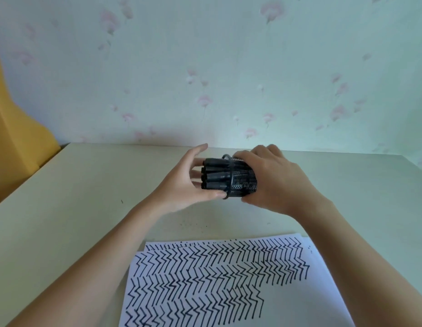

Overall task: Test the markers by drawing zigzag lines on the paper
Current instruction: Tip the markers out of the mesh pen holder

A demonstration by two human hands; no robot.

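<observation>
Markers, black and bundled, protrude leftward from a black mesh holder tipped on its side above the table. Left hand: fingers spread across the marker ends, thumb under the bundle at the holder's rim. Right hand: fingers curled round the holder body; its base appears lifted, though contact is unclear. Paper, nearer the person, carries rows of zigzag lines.

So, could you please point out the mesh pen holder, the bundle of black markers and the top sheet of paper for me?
mesh pen holder (244, 185): head view, on its mesh wall.
black markers (215, 177): head view, on the barrels sticking out of the holder.
paper (299, 303): head view, on its blank right part.
</observation>
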